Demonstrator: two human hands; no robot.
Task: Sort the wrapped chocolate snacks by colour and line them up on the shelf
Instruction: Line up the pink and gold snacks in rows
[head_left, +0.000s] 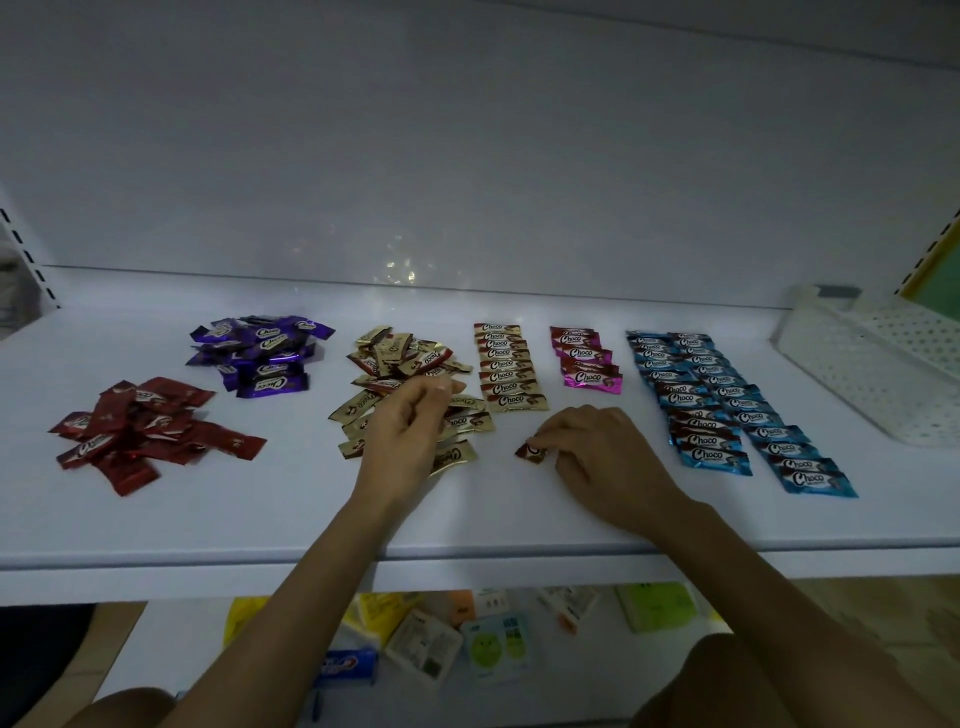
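Pinching a red snack (531, 451) on the shelf (291, 509), the right grip (597, 457) rests. Left grip (408, 423) curls over the gold pile (395, 358), hold unclear.

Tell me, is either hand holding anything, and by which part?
The right hand pinches a dark red wrapped snack by its right end. The left hand curls over the gold snack pile; whether it grips one cannot be told.

One view only, from the camera on my head. It faces forward and down onto the white shelf (156, 525), close enough that my left hand (410, 431) and right hand (608, 457) sit mid-frame. The back wall (467, 156) fills the upper half; a lower shelf (176, 649) shows under the front edge.
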